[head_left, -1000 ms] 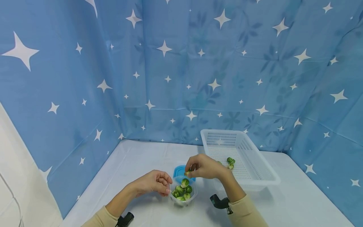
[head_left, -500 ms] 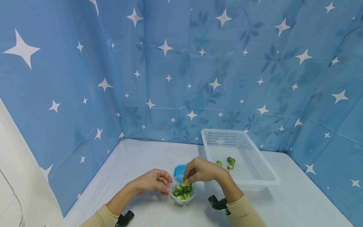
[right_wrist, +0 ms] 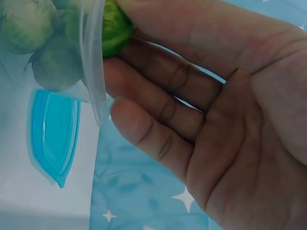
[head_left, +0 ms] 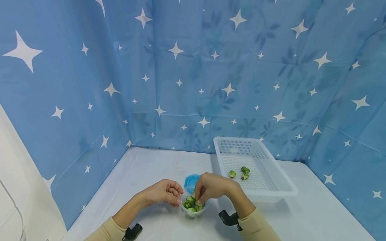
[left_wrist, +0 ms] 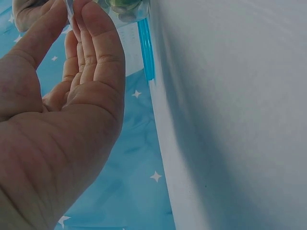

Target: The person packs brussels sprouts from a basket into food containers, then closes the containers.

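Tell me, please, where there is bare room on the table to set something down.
The white table is bare left of the blue plastic lid, back to the starred blue curtain, and right of the white perforated plastic basket. It is crowded around the clear plastic container of green sprouts, between the left hand and right hand, with the lid behind.

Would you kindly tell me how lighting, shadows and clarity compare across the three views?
Head view: bright, with a soft shadow on the white table beside the basket; left wrist view: dimmer, a broad shadow band along the table; right wrist view: also dim, the sprouts hazy behind the cloudy container wall.
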The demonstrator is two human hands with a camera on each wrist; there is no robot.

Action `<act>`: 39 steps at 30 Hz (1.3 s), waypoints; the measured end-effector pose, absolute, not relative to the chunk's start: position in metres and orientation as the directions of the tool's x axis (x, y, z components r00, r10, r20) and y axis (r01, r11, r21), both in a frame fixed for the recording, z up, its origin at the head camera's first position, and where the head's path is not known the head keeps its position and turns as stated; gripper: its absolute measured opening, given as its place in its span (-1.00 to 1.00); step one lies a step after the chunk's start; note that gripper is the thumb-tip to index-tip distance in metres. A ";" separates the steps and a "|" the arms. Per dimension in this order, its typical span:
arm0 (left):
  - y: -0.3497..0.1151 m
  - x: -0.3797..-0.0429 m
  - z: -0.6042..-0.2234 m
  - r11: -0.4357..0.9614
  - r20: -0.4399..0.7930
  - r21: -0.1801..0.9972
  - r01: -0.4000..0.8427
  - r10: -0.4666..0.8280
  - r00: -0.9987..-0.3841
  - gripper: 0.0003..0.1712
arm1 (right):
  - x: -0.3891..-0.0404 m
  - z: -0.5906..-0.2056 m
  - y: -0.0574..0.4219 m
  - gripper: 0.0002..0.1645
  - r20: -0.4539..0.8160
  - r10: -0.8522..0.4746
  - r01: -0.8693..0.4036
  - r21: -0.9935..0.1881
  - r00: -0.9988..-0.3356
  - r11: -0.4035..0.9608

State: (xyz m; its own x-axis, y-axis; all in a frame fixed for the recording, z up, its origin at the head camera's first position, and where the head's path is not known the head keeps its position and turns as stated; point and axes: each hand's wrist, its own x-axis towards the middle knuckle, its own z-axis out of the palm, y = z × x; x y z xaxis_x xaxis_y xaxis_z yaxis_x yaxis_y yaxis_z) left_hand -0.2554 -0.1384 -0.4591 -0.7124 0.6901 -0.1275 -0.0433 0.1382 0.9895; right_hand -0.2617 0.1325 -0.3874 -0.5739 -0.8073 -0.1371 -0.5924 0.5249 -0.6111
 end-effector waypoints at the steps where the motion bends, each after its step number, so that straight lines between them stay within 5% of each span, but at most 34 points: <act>1: -0.138 -0.255 -0.460 0.136 -0.125 0.990 -0.042 0.691 -0.712 -0.51 | -0.261 -0.387 0.132 -0.87 -0.141 -0.806 -0.595 -0.604 -0.575 0.531; 18: -0.139 -0.257 -0.462 0.131 -0.133 0.990 -0.058 0.690 -0.712 -0.54 | -0.260 -0.390 0.129 -0.85 -0.168 -0.785 -0.646 -0.480 -0.596 0.593; 39: -0.138 -0.257 -0.462 0.135 -0.135 0.989 -0.057 0.687 -0.714 -0.52 | -0.261 -0.389 0.131 -0.83 -0.161 -0.795 -0.665 -0.466 -0.585 0.583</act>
State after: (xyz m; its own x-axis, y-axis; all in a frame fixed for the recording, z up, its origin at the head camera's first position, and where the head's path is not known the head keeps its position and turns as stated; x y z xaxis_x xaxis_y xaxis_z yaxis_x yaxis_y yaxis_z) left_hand -0.2568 -0.1385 -0.4616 -0.7139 0.6871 -0.1353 -0.0573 0.1353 0.9891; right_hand -0.2611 0.1313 -0.3890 -0.5845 -0.7952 -0.1610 -0.6652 0.5833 -0.4660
